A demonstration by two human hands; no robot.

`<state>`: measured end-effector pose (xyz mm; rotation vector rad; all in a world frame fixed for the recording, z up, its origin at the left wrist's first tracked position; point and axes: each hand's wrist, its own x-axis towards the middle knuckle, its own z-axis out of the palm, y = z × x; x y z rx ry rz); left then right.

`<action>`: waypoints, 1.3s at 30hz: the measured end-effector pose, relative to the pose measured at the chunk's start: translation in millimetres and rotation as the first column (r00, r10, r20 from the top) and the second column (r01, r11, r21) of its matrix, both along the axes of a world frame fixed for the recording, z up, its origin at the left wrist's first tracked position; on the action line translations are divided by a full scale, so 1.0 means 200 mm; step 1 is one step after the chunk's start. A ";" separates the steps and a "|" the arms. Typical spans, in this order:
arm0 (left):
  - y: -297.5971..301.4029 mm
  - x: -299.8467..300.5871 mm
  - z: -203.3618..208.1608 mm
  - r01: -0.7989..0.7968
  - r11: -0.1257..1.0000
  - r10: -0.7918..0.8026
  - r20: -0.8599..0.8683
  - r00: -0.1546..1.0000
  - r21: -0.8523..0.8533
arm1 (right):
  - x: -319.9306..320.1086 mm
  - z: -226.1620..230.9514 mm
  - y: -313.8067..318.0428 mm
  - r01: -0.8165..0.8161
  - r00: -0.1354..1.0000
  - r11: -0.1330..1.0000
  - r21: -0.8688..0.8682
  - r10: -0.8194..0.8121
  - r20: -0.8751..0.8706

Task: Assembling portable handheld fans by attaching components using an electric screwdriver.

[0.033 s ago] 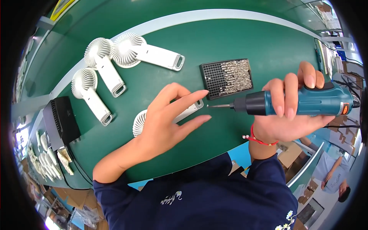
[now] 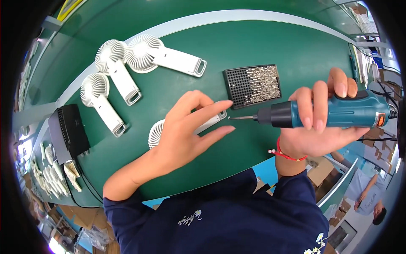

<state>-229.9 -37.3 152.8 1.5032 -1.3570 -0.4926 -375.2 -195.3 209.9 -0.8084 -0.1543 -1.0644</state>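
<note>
Above the green bench (image 2: 304, 51), my right hand (image 2: 315, 136) grips the screwdriver (image 2: 344, 115) crosswise, probably steadying its bit (image 2: 244, 117); my left hand (image 2: 182, 127), thumb and forefinger parted, covers part of a white fan (image 2: 156, 134).

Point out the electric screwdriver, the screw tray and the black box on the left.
Electric screwdriver (image 2: 349, 113), head view: teal body.
Screw tray (image 2: 238, 86), head view: bare perforated part.
Black box (image 2: 76, 131), head view: broad side.
</note>
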 end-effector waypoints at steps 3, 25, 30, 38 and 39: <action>0.03 0.00 -0.06 0.030 1.000 -0.030 0.001 1.000 0.007 | 0.00 -0.04 0.03 -0.095 0.995 0.995 0.012 0.096 -0.035; 0.04 0.06 -0.07 0.111 0.961 -0.118 0.011 0.993 0.252 | 0.15 -0.14 0.15 -0.135 0.975 0.947 -0.291 0.074 -0.209; 0.03 0.06 -0.08 0.110 0.951 -0.120 0.015 0.993 0.290 | 0.17 -0.14 0.12 -0.182 0.958 0.929 -0.324 0.093 -0.273; 0.03 0.05 -0.12 0.111 0.951 -0.111 -0.018 0.994 0.290 | 0.19 -0.13 0.15 -0.251 0.909 0.938 -0.241 0.142 -0.392; 0.03 0.05 -0.13 0.113 0.960 -0.102 -0.058 0.993 0.255 | 0.20 -0.12 0.16 -0.259 0.894 0.936 -0.238 0.139 -0.426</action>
